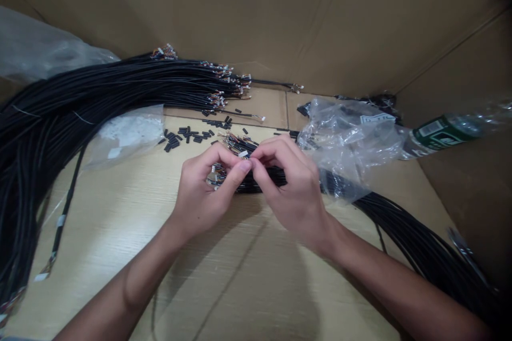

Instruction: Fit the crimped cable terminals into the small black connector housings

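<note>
Between my fingertips is a small white connector [244,154] with thin wires. My left hand [212,186] pinches it from the left between thumb and index finger. From the other side my right hand [290,186] is closed too, its thumb and index finger meeting at the same spot; the wires there are mostly hidden. Behind and under the hands lies a bundle of black cables [400,221] whose stripped, coloured wire ends show near my left fingers. Short black tubes [172,141] are scattered just beyond my left hand.
A thick bundle of black cables with white connectors [132,82] covers the back left. Plastic bags [128,130] lie beside it. At the right are a crumpled clear bag [340,133] and a plastic bottle with a green label [444,130]. Cardboard walls [248,5] enclose the table.
</note>
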Tool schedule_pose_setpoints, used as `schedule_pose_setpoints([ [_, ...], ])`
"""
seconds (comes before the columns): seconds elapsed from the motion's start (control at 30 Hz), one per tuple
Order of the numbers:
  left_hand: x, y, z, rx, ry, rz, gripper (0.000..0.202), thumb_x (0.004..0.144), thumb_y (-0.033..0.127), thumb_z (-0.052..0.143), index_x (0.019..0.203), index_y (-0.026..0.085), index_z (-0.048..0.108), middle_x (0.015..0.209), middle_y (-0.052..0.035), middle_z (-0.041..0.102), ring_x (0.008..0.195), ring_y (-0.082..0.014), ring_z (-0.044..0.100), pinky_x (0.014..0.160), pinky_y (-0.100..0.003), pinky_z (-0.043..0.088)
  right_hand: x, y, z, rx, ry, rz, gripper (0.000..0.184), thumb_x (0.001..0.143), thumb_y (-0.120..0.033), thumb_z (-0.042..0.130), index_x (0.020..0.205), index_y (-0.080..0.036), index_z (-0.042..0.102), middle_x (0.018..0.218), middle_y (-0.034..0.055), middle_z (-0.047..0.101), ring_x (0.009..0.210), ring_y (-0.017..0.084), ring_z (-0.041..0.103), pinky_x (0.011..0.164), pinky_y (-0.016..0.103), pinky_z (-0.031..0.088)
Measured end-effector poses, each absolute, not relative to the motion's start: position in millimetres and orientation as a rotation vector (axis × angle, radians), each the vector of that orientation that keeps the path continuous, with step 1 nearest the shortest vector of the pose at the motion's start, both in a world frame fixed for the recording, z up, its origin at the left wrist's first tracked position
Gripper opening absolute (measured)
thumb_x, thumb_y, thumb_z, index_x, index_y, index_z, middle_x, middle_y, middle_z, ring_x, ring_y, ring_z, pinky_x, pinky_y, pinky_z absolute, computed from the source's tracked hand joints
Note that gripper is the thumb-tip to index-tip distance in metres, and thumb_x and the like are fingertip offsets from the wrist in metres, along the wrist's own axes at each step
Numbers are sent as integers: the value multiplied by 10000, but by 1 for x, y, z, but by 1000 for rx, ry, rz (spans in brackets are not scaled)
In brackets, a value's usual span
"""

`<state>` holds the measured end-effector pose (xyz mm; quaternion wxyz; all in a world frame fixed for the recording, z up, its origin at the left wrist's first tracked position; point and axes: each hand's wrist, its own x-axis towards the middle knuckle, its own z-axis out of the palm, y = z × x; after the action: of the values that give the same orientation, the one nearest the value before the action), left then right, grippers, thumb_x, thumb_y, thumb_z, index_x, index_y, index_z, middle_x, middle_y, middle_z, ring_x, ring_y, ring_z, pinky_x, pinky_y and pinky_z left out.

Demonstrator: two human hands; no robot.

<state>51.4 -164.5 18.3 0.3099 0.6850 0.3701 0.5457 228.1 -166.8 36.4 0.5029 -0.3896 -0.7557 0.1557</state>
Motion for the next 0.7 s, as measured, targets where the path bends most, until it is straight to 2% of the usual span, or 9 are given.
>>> schedule_pose_setpoints([
  [0.2,51,-165,18,1699,972,1505,79,997,212,728,931,197,688,856,-4,650,787,-124,583,728,-284,475,227,-173,36,-829,-1901,342,102,970,-79,645,1034,-157,633,1023,74,635,968,161,612,855,319,538],
  [0.4,52,-167,21,1672,975,1492,96,1027,262,696,955,199,698,871,-16,648,801,-132,586,754,-291,480,226,-174,35,-846,-1850,350,102,963,-62,655,975,-162,640,980,54,638,916,142,612,825,303,522],
  [0.57,54,-166,25,1520,1051,1483,126,1030,336,695,1059,214,708,997,-33,684,887,-147,619,813,-298,489,225,-174,38,-873,-1803,449,109,942,-62,660,933,-168,642,947,37,634,871,132,605,763,290,514],
  [0.7,54,-165,22,1542,1069,1368,186,1013,359,712,922,198,708,875,-24,668,815,-151,590,772,-301,475,225,-173,42,-911,-1753,558,124,927,-58,651,888,-174,629,915,23,617,831,129,584,728,291,502],
])
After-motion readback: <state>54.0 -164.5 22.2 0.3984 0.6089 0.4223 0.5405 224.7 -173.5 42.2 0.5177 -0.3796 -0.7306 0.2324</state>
